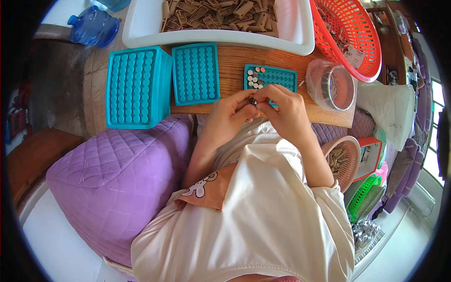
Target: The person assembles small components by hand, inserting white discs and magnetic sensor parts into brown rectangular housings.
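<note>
Both hands meet just above the near edge of the wooden table. Between their fingertips sits a small dark, shiny metallic part [252, 101], too small to name. My left hand [233, 109] pinches it from the left with thumb and forefinger. My right hand [282, 104] closes on it from the right. Right behind the hands lies a small turquoise tray [283, 75] with round pockets. Several white and pinkish round pieces [253, 80] fill its left side, and my right hand hides part of its near side.
A larger turquoise tray [196, 73] and a tall stack of them [136, 89] stand left. Behind is a white tub [221, 40] of brown pieces. A red basket [361, 37] and a plastic-lined round container [339, 87] stand right. A purple quilted cover [122, 183] bulges at my left.
</note>
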Available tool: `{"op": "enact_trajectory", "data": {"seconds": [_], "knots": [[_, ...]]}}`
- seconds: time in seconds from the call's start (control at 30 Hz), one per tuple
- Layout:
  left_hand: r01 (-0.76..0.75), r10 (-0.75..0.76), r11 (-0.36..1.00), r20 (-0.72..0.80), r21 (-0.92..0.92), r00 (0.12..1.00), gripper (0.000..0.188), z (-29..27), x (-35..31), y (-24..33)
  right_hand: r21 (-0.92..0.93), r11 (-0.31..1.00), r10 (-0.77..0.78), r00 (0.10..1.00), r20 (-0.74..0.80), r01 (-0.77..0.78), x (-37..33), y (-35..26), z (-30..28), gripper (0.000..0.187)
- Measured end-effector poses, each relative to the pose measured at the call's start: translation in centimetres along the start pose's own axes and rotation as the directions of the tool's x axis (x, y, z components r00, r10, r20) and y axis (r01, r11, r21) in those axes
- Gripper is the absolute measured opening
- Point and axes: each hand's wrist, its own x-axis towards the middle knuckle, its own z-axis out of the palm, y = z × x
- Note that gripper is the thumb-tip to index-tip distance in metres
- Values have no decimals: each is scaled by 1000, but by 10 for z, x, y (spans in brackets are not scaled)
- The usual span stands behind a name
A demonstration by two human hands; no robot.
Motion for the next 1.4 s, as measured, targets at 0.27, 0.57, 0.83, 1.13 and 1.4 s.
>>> {"op": "enact_trajectory", "data": {"seconds": [0.27,0.57,0.83,1.13,1.4], "knots": [[57,-66,997,206,46,976,25,-7,-9,20,70,997,-14,898,440,-19,47,-6,-37,36],[-42,55,992,112,-118,992,21,-15,-7,28,-210,977,91,951,297,-28,182,10,-41,23],[-45,60,985,88,-166,994,23,-16,-3,22,-440,872,-42,927,372,216,251,30,3,23],[-4,18,980,72,-198,997,19,-14,-2,25,-449,830,-128,896,425,332,286,66,67,27],[12,1,981,66,-192,998,19,-18,-1,25,-592,774,92,884,459,227,286,49,57,20]]}}
